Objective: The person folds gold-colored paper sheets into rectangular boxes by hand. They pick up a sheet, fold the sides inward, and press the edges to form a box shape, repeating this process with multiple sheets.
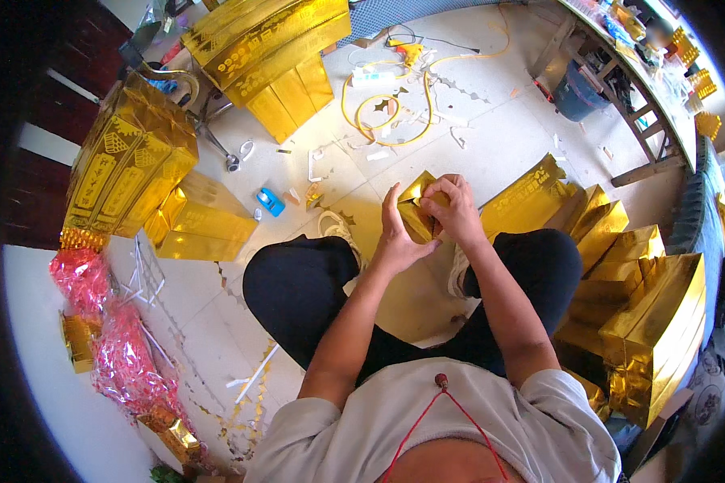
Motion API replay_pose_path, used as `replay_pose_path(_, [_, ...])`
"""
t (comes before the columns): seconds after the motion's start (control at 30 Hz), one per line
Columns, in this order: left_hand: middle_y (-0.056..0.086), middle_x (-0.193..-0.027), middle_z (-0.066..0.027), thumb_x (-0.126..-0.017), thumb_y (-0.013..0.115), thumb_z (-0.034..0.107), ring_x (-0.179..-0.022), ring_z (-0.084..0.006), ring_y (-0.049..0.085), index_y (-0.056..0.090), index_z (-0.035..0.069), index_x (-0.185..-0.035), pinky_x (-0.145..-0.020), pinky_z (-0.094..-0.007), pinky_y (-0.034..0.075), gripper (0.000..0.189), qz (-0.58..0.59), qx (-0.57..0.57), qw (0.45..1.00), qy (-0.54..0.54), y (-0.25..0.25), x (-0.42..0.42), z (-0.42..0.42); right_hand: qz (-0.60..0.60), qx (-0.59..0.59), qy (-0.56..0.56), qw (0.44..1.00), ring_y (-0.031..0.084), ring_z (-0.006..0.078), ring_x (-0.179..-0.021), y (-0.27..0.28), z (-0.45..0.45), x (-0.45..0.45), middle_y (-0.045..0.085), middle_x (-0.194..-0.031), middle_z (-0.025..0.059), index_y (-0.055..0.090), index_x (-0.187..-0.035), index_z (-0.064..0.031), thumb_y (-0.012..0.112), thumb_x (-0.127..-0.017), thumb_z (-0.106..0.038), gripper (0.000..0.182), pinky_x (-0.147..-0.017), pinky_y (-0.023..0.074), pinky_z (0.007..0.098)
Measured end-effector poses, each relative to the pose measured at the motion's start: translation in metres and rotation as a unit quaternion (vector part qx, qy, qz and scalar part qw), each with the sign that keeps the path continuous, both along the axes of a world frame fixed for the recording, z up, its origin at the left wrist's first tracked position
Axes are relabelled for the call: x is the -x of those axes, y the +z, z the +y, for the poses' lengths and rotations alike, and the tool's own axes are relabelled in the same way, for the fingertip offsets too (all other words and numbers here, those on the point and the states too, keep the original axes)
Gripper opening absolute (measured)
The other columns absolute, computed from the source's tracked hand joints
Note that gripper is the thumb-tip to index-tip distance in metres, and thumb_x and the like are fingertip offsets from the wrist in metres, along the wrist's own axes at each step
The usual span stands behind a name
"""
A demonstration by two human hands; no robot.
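Between my knees a gold foil paper box [421,224] stands with its end facing up, its flaps partly folded in. My left hand [399,235] cups that end, fingers along the left side and thumb at the near right corner. My right hand [456,208] pinches a flap on the right with bent fingertips. The lower part of the box is hidden by my hands. Just right of it, a flatter gold foil piece with raised print [522,196] lies beside my right knee.
Stacked gold boxes [652,326] crowd my right side; more gold boxes [139,163] stand at left. A blue tape dispenser [270,201] and yellow cable [426,115] lie on the tiled floor with paper scraps. Pink film bundles [130,356] line the left wall. A workbench [658,90] stands upper right.
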State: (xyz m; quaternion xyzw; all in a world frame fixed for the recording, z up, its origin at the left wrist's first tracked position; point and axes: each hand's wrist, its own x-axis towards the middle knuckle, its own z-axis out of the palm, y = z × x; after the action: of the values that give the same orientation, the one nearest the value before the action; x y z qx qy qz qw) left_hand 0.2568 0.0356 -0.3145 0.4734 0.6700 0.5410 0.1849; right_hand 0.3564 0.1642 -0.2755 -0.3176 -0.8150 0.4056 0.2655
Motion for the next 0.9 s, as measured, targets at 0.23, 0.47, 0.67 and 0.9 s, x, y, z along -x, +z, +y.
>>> replay_pose_path(0.23, [0.021,-0.153,-0.0266,-0.060,0.091,0.013,-0.142,-0.0453,0.028,0.010,0.007,-0.154,-0.116,-0.0518,0.030,0.124,-0.034,0.012,0.999,-0.018,0.004,0.003,0.002,-0.033,-0.067,-0.031,0.997,0.057,0.0346,-0.106,-0.001,0.003,-0.001,0.060,-0.110,0.0149,0.069,-0.090,-0.0120,0.079,-0.076,-0.014,0.018,-0.092,0.0495,0.0414])
replay_pose_path(0.47, [0.021,-0.155,-0.0269,-0.062,0.091,0.014,-0.145,-0.0456,0.025,0.013,0.008,-0.154,-0.117,-0.0524,0.028,0.120,0.000,0.001,1.000,-0.016,0.008,0.006,0.004,-0.045,-0.077,-0.041,0.995,0.056,0.0342,-0.106,-0.002,0.003,-0.002,0.060,-0.110,0.0147,0.068,-0.091,-0.0118,0.079,-0.076,-0.016,0.019,-0.090,0.0496,0.0416])
replay_pose_path(0.67, [0.021,-0.156,-0.0252,-0.063,0.090,0.015,-0.146,-0.0449,0.022,0.015,0.007,-0.154,-0.119,-0.0518,0.027,0.118,0.021,-0.013,0.999,-0.023,0.006,0.008,0.005,-0.088,-0.078,-0.044,0.992,0.056,0.0331,-0.108,0.004,0.002,-0.003,0.058,-0.110,0.0137,0.068,-0.091,-0.0117,0.078,-0.077,-0.018,0.018,-0.090,0.0500,0.0407])
replay_pose_path(0.9, [0.021,-0.157,-0.0245,-0.064,0.089,0.015,-0.147,-0.0436,0.021,0.014,0.007,-0.154,-0.120,-0.0508,0.026,0.118,0.022,-0.011,0.999,-0.030,0.009,0.013,0.004,-0.069,-0.098,-0.038,0.992,0.058,0.0329,-0.105,-0.002,0.004,-0.004,0.059,-0.108,0.0132,0.068,-0.090,-0.0120,0.077,-0.076,-0.016,0.017,-0.085,0.0521,0.0417])
